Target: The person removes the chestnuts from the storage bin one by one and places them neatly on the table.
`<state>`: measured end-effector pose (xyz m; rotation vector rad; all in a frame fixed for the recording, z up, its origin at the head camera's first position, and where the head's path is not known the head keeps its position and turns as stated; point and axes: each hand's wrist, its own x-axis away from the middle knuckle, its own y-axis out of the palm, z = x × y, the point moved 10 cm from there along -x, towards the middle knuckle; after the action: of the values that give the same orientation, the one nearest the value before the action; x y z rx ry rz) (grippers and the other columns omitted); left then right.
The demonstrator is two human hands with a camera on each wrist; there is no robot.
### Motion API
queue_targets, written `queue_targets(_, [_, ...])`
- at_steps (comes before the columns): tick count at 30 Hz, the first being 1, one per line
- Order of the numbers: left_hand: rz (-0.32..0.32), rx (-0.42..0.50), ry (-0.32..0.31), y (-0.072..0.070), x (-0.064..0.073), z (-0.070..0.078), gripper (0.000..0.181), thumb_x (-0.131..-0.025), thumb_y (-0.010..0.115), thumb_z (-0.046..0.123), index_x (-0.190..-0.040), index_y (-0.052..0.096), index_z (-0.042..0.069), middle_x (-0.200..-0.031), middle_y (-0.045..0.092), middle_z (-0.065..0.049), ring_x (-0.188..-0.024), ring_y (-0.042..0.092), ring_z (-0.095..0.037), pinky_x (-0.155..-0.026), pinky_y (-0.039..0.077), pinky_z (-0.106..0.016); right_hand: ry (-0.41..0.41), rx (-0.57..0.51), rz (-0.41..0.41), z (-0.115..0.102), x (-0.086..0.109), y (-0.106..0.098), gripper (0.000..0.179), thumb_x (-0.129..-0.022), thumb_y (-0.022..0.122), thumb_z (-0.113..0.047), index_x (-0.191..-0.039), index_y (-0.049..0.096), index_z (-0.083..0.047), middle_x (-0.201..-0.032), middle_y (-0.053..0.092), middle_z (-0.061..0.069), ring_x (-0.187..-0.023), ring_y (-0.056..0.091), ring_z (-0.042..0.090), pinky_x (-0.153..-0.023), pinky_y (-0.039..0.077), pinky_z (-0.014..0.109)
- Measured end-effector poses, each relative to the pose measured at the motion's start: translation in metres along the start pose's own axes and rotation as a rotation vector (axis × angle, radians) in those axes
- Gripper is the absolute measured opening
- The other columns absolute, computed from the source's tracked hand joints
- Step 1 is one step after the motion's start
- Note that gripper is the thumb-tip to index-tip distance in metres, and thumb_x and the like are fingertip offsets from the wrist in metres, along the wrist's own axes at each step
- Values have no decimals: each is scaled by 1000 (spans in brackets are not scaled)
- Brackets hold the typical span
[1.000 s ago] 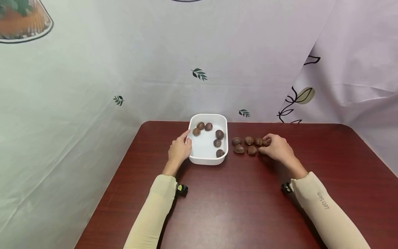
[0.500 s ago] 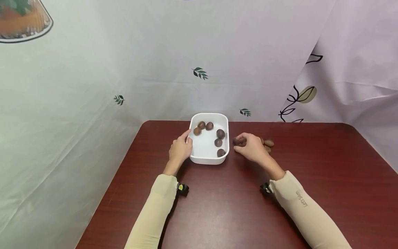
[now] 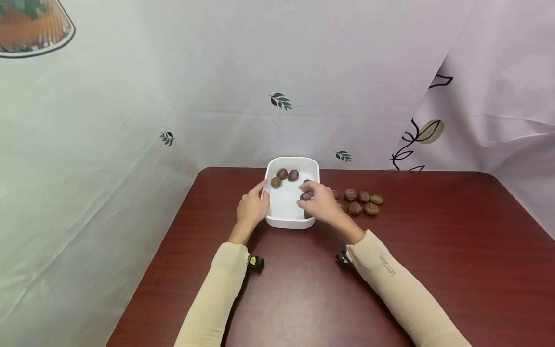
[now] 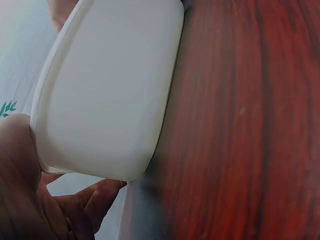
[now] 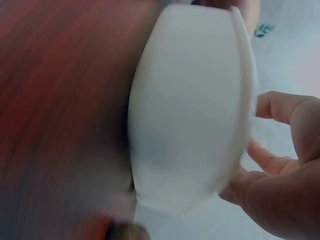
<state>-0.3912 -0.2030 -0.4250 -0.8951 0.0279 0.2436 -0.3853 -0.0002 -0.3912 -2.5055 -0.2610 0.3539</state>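
Since half a second ago, the right hand (image 3: 323,202) has swung left, from the loose chestnuts (image 3: 354,208) to over the right side of a white container (image 3: 289,224). Pale cloth (image 3: 225,72) printed with leaves fills the background; a larger printed picture (image 3: 32,29) is cut off at top left. Below it stretches a dark red wooden tabletop (image 3: 290,289), its near edge out of view. Two cream sleeves (image 3: 212,294) reach in from the bottom. The container sits flat near the back edge. Both hands are at it: the left hand (image 3: 252,207) grips its left rim, thumb on top, fingers against the outer wall. The right has thumb and fingers parted around a chestnut inside; whether it is pinched cannot be told. Three chestnuts (image 3: 282,174) show plainly at the back left inside; others lie half hidden by the right hand. Loose ones rest in two rough rows right of the container, the nearest partly covered by that wrist. Both wrist views hide the container's inside behind its wall.
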Motion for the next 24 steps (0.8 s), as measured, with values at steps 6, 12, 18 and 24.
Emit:
queue_targets(6, [1,0,3,1,0,0,47,-97,44,32,-143,53,36,-133,63,-10,-105,65,-42,-79,49,-57,-69,149,-67,-11,-12,26,41,-80,71,-12,-117,64,4,-116,66,22,-104,66,34,-86,53,42])
queue_targets(12, [-1,-5,11,0,0,2,47,-97,44,32,-143,53,35,-133,63,-12,-101,66,-42,-76,50,-57,-69,268,-61,-9,-28,34,44,-76,73,-16,-115,65,4,-110,68,22,-103,63,36,-91,47,42])
queue_targets(18, [1,-8,8,-1,0,1,48,-97,44,32,-143,53,36,-132,63,-12,-103,65,-42,-77,49,-57,49,336,-123,2,-35,43,49,-80,74,-16,-123,62,4,-117,67,21,-109,61,36,-93,47,43])
queue_targets(24, [-3,-8,9,1,0,2,48,-97,45,32,-144,53,36,-133,63,-11,-102,65,-43,-76,50,-57,68,361,-122,7,-36,46,47,-79,74,-15,-120,63,4,-115,68,19,-109,61,33,-93,48,42])
